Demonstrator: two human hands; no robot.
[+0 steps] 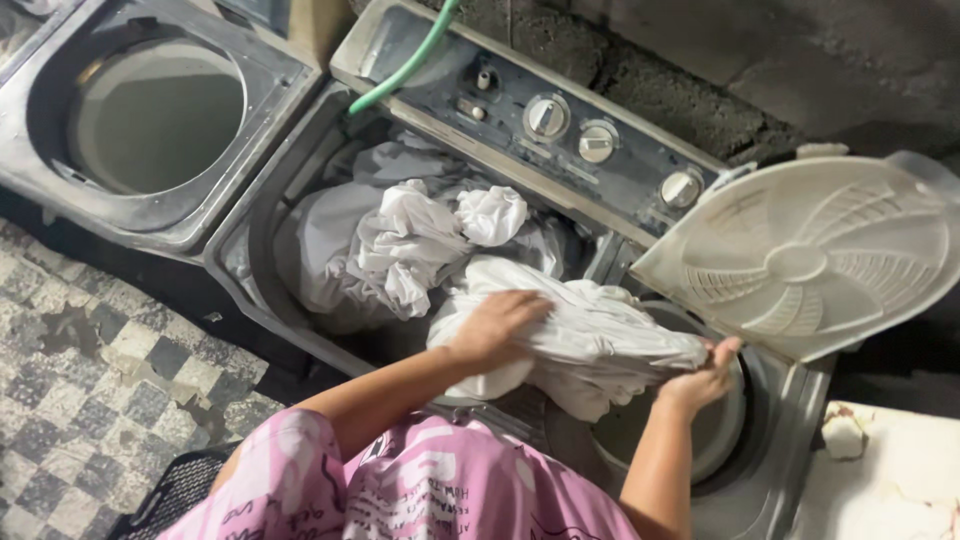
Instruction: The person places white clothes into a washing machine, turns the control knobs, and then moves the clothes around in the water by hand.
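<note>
Both hands clamp the white cloth (580, 335): left hand (497, 328) pressing on top, right hand (703, 378) pinching its end. Risk: loose folds below the grip snagging the spinner rim (745, 415).

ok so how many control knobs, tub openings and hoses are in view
control knobs: 3
tub openings: 3
green hose: 1
total: 7
Both hands, left hand and right hand, grip the white cloth.
</note>
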